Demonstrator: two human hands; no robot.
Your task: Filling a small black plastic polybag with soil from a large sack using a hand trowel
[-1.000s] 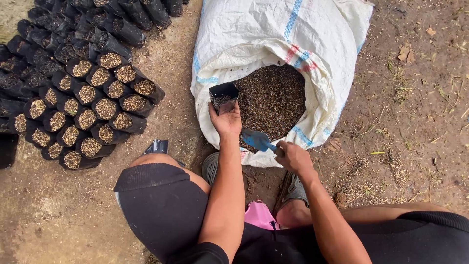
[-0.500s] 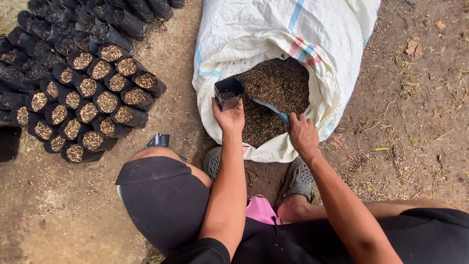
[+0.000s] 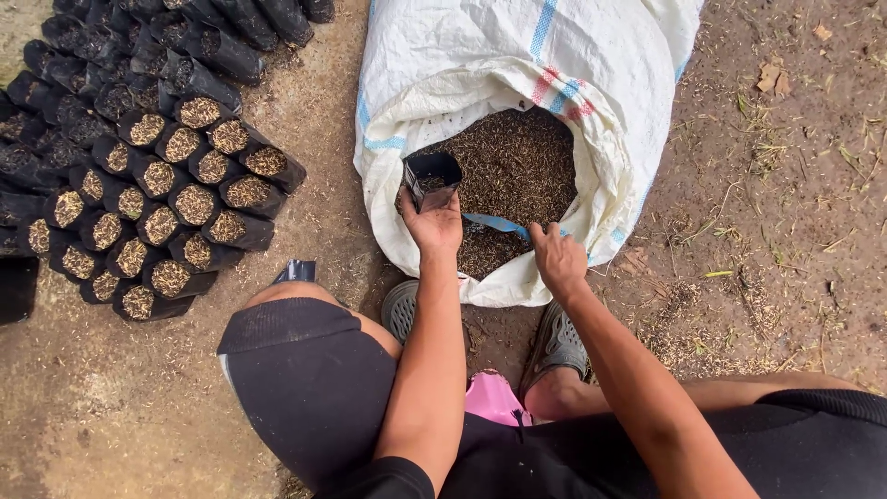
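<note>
Gripping a small black grow bag (image 3: 431, 178) w/ fingers curled round its base, the left hand (image 3: 434, 225) is holding it open-mouthed over the white sack (image 3: 462, 65). Right hand (image 3: 557, 259) is clenching a blue scoop (image 3: 496, 224), dipping into brown husk mix (image 3: 517, 166). Filled bags (image 3: 176, 199) sitting nearby.

The small black plastic nursery bag (image 3: 431, 177) sits in the left hand (image 3: 434, 225), over the white woven sack (image 3: 480, 65) of brown husk mix (image 3: 517, 166); filled black nursery bags (image 3: 185, 203) lie left of it, the right hand (image 3: 557, 259) just right.
</note>
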